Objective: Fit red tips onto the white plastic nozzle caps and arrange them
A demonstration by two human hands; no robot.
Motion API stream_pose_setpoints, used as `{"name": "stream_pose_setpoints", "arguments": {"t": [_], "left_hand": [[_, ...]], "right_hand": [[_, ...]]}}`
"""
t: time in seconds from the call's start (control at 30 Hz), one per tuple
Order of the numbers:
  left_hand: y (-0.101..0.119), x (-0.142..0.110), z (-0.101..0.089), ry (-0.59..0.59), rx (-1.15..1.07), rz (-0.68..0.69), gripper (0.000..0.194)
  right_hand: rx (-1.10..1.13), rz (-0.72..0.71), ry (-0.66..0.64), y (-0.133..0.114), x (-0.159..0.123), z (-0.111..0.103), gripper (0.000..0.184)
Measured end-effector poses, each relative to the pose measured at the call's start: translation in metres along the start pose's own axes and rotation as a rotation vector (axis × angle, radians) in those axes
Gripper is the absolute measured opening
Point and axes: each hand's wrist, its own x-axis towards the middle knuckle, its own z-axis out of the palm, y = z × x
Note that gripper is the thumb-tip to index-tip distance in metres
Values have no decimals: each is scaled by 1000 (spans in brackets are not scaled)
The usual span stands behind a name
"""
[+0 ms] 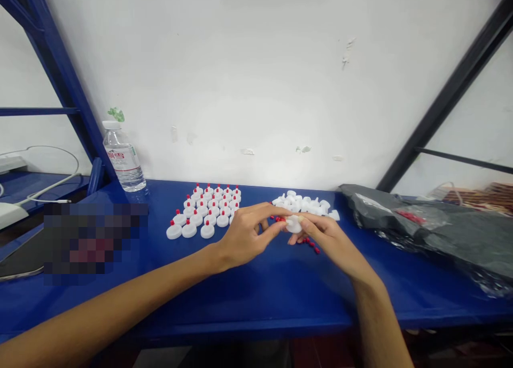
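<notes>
In front of me my right hand (331,240) is closed on a round white nozzle cap (294,224), with thumb and fingers on its rim. My left hand (254,229) reaches in from the left, thumb and index finger pinching at the cap's nozzle side. A bit of red shows between those fingertips, a small red tip cap (284,219), partly hidden. Loose red tip caps (311,244) lie on the table below and behind the hands. Left of my left hand stand rows of white caps (207,229) with red tips on top.
Behind my hands is a pile of white caps (306,203) without red tips. A water bottle (125,162) stands at the back left. Grey plastic bags (433,229) cover the right side of the blue table (256,298). A white wall and metal posts bound the back.
</notes>
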Motion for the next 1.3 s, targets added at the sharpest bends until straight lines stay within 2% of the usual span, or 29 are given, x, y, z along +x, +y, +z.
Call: {"name": "stream_pose_setpoints", "arguments": {"t": [0.2, 0.3, 0.4, 0.53, 0.67, 0.87, 1.03, 1.17, 1.3], "left_hand": [[-10, 4, -6, -121, -30, -157, 23], [-15, 18, -23, -343, -42, -237, 28], [-18, 34, -46, -567, 11, -218, 24], [-20, 43, -72, -728, 239, -223, 22], [-22, 39, -81, -874, 434, -318, 25], [-26, 34, -81, -901, 647, -401, 39], [-27, 36, -83, -907, 730, -400, 27], [-26, 35, -82, -939, 783, -406, 25], [-22, 34, -80, -949, 884, -353, 23]], "right_hand": [[-86, 39, 7, 4, 2, 3, 44], [-158, 65, 50, 10, 4, 4, 47], [-158, 65, 91, 15, 5, 4, 48], [-129, 35, 109, 16, 5, 4, 47], [-134, 36, 123, 13, 4, 3, 44], [-147, 34, 171, 10, 2, 3, 44], [-155, 19, 197, 10, 3, 2, 43], [-169, 17, 223, 11, 3, 1, 44], [-248, -6, 332, 15, 3, -3, 43]]}}
